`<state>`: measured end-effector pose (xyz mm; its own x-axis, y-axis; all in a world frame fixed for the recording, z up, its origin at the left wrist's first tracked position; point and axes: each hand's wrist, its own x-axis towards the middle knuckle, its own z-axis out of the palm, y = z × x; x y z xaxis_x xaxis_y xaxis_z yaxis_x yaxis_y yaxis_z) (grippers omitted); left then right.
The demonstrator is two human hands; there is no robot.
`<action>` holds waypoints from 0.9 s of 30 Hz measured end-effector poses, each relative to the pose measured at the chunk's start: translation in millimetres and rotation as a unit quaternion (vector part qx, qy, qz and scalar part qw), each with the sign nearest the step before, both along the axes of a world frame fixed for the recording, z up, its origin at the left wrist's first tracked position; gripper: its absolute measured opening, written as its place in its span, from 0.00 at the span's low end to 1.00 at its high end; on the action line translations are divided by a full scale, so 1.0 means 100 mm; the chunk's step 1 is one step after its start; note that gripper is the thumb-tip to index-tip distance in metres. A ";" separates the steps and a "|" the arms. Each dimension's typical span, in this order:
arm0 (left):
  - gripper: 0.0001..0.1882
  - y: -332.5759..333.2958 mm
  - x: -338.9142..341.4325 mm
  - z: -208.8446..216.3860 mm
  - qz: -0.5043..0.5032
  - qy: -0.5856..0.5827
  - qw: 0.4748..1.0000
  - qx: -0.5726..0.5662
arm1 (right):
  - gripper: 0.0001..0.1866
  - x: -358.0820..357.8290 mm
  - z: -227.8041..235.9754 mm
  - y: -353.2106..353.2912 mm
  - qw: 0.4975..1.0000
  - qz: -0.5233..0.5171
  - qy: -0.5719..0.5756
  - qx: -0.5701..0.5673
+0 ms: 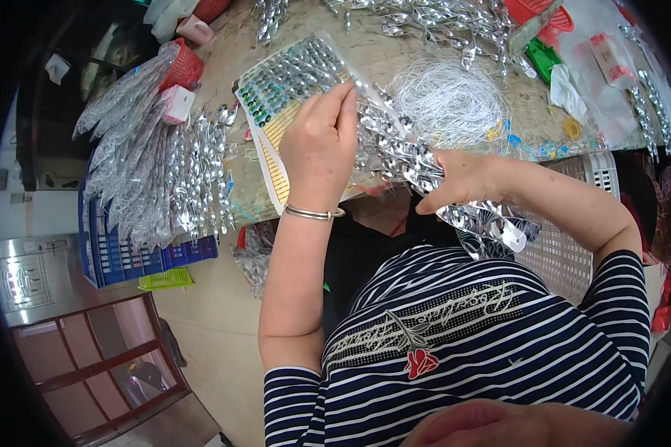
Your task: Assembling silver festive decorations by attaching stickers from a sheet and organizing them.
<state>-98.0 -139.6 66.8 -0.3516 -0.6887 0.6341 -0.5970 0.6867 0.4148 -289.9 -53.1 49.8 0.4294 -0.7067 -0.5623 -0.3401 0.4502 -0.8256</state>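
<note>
My right hand (466, 179) is closed around a bunch of shiny silver twisted strips (410, 160), which slants across the table's edge and hangs down toward my striped shirt. My left hand (322, 141), with a silver bangle at the wrist, is raised over a card. Its thumb and fingers are pinched together beside the upper end of the bunch; what they hold is too small to make out. The card (274, 160) has yellow stripes and rows of green-blue stick-on gems (261, 100). Further silver spirals (317, 63) lie over its far part.
A tangled coil of white string (451, 100) lies right of the card. Plastic-wrapped silver spirals (145, 156) hang over the table's left edge above a blue crate (119, 261). Red baskets (183, 67) stand at the back. A grey plastic basket (559, 246) sits below my right forearm.
</note>
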 end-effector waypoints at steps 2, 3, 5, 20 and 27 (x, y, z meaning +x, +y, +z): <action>0.05 -0.04 -0.03 0.02 0.001 -0.005 1.000 -0.006 | 0.32 0.03 -0.09 0.02 0.996 0.005 0.040 -0.083; 0.05 -0.06 -0.05 0.02 0.007 -0.006 1.000 -0.017 | 0.32 0.03 -0.07 0.04 0.996 0.003 0.041 -0.085; 0.05 -0.07 -0.08 0.04 0.011 -0.007 0.999 -0.030 | 0.47 0.07 -0.01 0.08 0.991 -0.007 0.097 -0.089; 0.06 -0.07 -0.11 0.09 0.006 0.010 0.999 -0.036 | 0.57 0.05 0.01 0.02 0.994 0.019 0.098 -0.048; 0.05 -0.05 -0.12 0.10 -0.006 -0.026 0.997 -0.069 | 0.59 0.08 0.12 -0.01 0.992 0.026 0.106 -0.062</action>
<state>-110.3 -144.7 77.1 -0.3942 -0.5916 0.7033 -0.6061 0.7426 0.2850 -281.7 -54.0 61.9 0.3480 -0.7564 -0.5538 -0.5324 0.3268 -0.7809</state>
